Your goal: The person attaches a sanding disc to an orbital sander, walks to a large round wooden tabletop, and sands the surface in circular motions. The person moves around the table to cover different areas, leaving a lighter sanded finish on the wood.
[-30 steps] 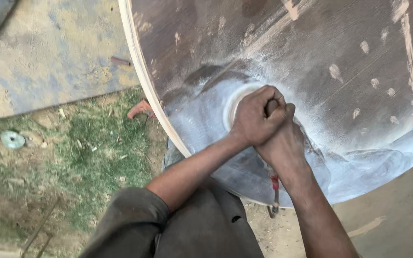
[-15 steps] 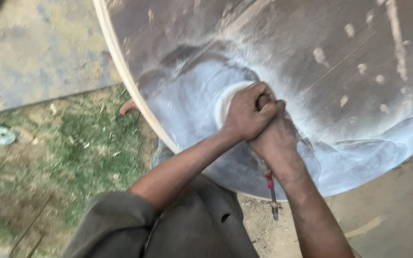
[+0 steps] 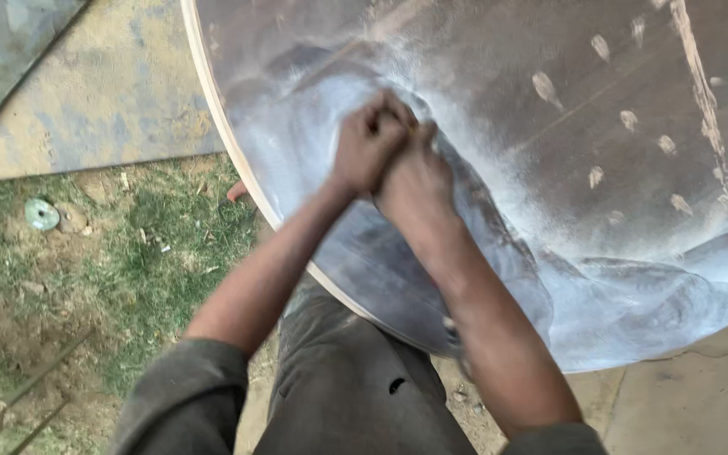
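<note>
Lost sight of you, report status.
Left hand and right hand clenched together, pressing on large round dusty wooden board. What they grip hidden. Nothing blocking.

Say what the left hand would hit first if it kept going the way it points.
Nothing separate: the left hand is already pressed on the round board, clasped with the right hand. Straight on lies more dusty board; depth unclear.

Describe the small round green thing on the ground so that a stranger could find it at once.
Start at the large round dusty board under both hands. Look left across the grass. The small pale green disc lies there, the only round green thing among stones.
</note>
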